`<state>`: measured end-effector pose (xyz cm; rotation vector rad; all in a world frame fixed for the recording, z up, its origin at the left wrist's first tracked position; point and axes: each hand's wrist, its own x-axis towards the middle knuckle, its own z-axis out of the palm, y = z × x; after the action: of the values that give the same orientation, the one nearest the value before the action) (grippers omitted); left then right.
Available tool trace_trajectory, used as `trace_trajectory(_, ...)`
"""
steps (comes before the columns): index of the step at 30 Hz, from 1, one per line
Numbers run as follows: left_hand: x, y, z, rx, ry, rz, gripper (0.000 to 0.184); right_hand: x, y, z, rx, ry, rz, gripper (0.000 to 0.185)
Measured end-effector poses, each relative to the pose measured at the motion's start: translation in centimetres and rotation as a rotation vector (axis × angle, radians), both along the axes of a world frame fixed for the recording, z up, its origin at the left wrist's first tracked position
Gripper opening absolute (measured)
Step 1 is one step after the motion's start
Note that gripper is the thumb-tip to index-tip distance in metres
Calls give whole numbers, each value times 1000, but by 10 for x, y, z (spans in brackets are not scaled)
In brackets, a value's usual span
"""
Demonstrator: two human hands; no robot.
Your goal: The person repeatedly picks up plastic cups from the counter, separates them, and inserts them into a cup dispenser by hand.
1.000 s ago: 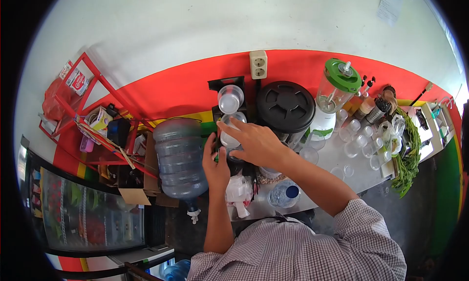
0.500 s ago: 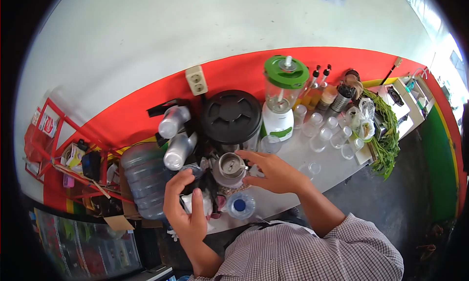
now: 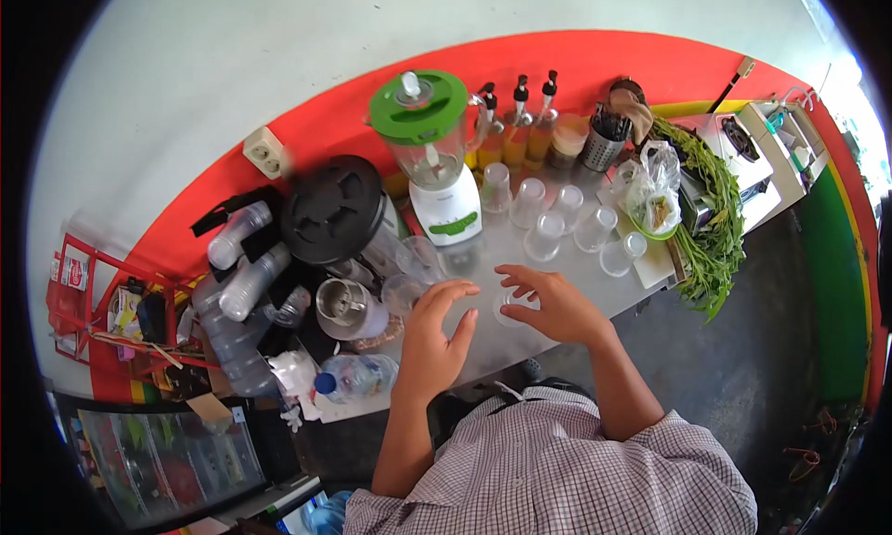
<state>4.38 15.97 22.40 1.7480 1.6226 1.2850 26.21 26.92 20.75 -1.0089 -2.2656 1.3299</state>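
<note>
My left hand (image 3: 435, 340) is raised over the metal table (image 3: 478, 344), fingers apart and nothing held. Facing it, my right hand (image 3: 556, 307) is also open and empty, above a small clear lid or cup (image 3: 517, 309) that it partly covers. Clear plastic cups (image 3: 402, 294) stand just behind my left hand. To its left are a metal-topped container (image 3: 351, 309) and a water bottle with a blue cap (image 3: 358, 378). Behind the hands stands a blender (image 3: 444, 200) with a green lid. Several upside-down clear cups (image 3: 543, 236) stand right of the blender.
A black-lidded bin (image 3: 333, 210) and stacked cups (image 3: 255, 281) are at the left. Pump bottles (image 3: 517, 126), a utensil holder (image 3: 604, 146), a plastic bag (image 3: 653, 196) and leafy greens (image 3: 720, 256) are at the back right. A large water jug (image 3: 232, 349) lies far left.
The view has swung right. My hands have left the stacked cups at the left and now hover apart over the middle of the table.
</note>
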Motion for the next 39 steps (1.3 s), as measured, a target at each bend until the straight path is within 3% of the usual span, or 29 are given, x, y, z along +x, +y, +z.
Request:
trace_trajectory(3,34,4,-48,-278,-176,56,46,28,6,-26,2,-42,-6,68)
trace_trajectory(9,85,9,-115,-410,-225,160,72,70,22,-62,-110,-74,75,69)
trace_trajectory(13,107,25,-135,-428,-230,243,78,87,35,-88,-109,-57,57,67)
trace_trajectory(15,113,32,-139,-438,-191,298,80,90,40,-103,-104,6,-28,75)
trace_trajectory(22,111,61,-154,-376,-22,304,70,76,87,-110,79,91,-299,92)
trace_trajectory(24,108,66,-159,-325,95,281,67,70,104,-114,328,-5,-251,93)
trace_trajectory(39,105,73,-183,-314,21,231,57,52,104,-144,310,-103,-266,93)
